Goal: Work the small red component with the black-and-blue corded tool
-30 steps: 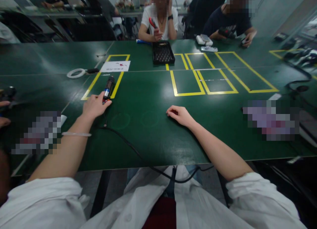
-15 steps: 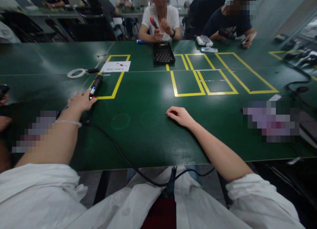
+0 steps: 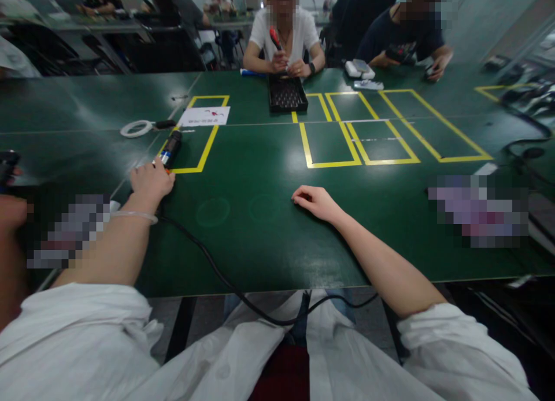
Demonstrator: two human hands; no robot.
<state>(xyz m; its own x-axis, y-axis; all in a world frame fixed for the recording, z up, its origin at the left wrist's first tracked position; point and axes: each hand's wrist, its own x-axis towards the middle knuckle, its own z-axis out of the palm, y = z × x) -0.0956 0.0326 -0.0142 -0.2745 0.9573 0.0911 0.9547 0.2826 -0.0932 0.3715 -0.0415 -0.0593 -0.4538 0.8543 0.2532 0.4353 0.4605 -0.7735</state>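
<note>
My left hand (image 3: 151,183) reaches forward at the left, its fingers curled over the near end of a black cylindrical tool (image 3: 172,146) with a blue band and an orange-red part. The tool lies in the left yellow-taped rectangle and points away from me; its near end is hidden under the hand. A black cable (image 3: 208,259) runs from near that hand across the table edge to my lap. My right hand (image 3: 315,202) rests on the green table (image 3: 260,239), fingers loosely curled in to the thumb, with nothing visible in them.
A white card (image 3: 205,116) and a white cable coil (image 3: 137,128) lie beyond the tool. Across the table, a person holds a red-and-black tool (image 3: 275,39) over a black tray (image 3: 288,95). Another person's arm (image 3: 13,227) is close at far left. Blurred-out items lie at both sides.
My left hand's fingers have drawn in over the tool's near end. The person opposite has lowered a hand toward the tray. My right hand stays put.
</note>
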